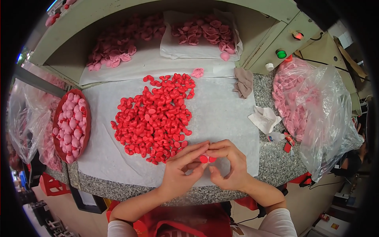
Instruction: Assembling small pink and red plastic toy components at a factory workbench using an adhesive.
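Near the front of the paper-covered table, my left hand (183,168) and my right hand (233,164) meet, fingertips closed round a small pink toy part with red oval ends (204,159). Both hands pinch it between thumbs and fingers, which cover most of its pink body. Just beyond my hands spreads a heap of small glossy red pieces (152,118), rounded and bent like little boots. To the left, a red oval basket (87,130) is full of rounded pink toy parts, several with red pieces on them.
A pale green cabinet (262,43) arches over the back, with heaps of thin pink parts (203,29) inside. At right are a brown cloth (243,83), crumpled white tissue (264,118), a small bottle (275,136) and a plastic-covered basket of pink parts (290,94). Clear bags (27,114) stand far left.
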`<action>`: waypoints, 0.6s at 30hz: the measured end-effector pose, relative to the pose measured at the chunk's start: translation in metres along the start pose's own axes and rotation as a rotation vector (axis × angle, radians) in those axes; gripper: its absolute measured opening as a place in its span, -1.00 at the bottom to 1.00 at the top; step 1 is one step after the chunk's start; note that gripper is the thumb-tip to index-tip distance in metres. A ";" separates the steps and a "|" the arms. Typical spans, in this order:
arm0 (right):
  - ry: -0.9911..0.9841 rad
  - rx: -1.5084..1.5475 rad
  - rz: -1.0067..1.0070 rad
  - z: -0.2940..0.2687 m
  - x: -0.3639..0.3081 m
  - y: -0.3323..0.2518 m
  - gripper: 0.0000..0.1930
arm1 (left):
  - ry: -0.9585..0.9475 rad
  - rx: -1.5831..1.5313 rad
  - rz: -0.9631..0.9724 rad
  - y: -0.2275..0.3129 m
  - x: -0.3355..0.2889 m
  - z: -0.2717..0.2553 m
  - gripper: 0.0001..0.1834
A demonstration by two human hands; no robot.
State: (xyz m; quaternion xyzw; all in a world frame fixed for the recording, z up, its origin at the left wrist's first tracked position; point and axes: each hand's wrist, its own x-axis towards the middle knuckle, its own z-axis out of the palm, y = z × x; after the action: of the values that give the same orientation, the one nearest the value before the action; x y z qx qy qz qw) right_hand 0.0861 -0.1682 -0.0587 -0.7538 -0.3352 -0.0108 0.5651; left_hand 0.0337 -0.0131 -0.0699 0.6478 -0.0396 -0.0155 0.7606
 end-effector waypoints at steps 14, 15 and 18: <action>-0.038 0.007 0.086 0.001 -0.001 -0.001 -0.54 | 0.052 -0.234 -0.097 -0.001 0.002 -0.003 -0.59; -0.036 0.006 0.085 0.001 0.000 -0.002 -0.54 | 0.050 -0.233 -0.096 -0.001 0.002 -0.002 -0.59; -0.011 -0.026 0.039 -0.001 0.004 -0.004 -0.55 | 0.072 -0.268 -0.067 0.000 0.003 0.000 -0.60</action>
State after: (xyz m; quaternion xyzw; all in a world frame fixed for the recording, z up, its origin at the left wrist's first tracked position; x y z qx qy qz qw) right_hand 0.0873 -0.1668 -0.0539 -0.7675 -0.3235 0.0001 0.5534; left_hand 0.0365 -0.0130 -0.0696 0.5416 0.0119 -0.0228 0.8403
